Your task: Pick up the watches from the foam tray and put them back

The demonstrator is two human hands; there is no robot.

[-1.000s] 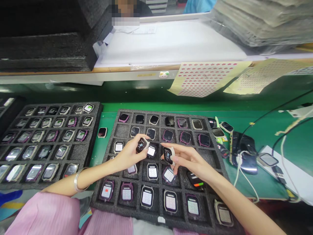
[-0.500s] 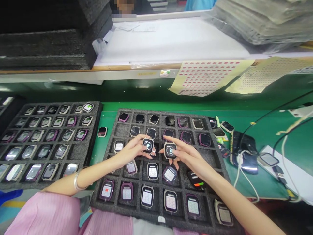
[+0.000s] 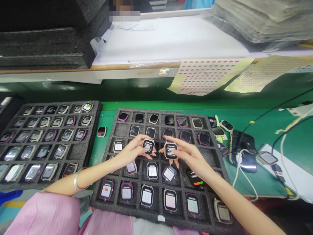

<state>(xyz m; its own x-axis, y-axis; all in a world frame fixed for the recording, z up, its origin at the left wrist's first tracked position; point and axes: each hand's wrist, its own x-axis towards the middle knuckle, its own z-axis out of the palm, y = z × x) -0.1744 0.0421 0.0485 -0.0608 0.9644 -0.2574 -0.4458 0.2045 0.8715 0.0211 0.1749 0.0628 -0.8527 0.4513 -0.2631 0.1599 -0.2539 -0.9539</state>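
Observation:
My left hand (image 3: 138, 148) grips a smartwatch (image 3: 148, 146) with a light case, thumb at its lower left edge. Another light-cased smartwatch (image 3: 170, 150) is in my right hand (image 3: 184, 150), with the thumb on the right side of its screen. Lines of pale text on black fill both screens. The two watches are held apart, side by side, over a black foam tray (image 3: 122, 130). In its compartments lie several watch bodies, purple or light-cased; the front ones, such as a purple watch (image 3: 126, 192), show white grid screens.
A second foam tray (image 3: 94, 130) full of watches stands at the left, and a loose watch (image 3: 101, 132) lies between the trays. Cables (image 3: 241, 168) and a dark phone-like device (image 3: 244, 150) are at the right. A shelf (image 3: 171, 42) overhangs the back, bearing stacked black foam (image 3: 44, 45).
Both held watches' screens have switched from a clock-like face to lines of text. A watch near my left forearm in the left tray went from a bright to a dark screen. My hands barely moved.

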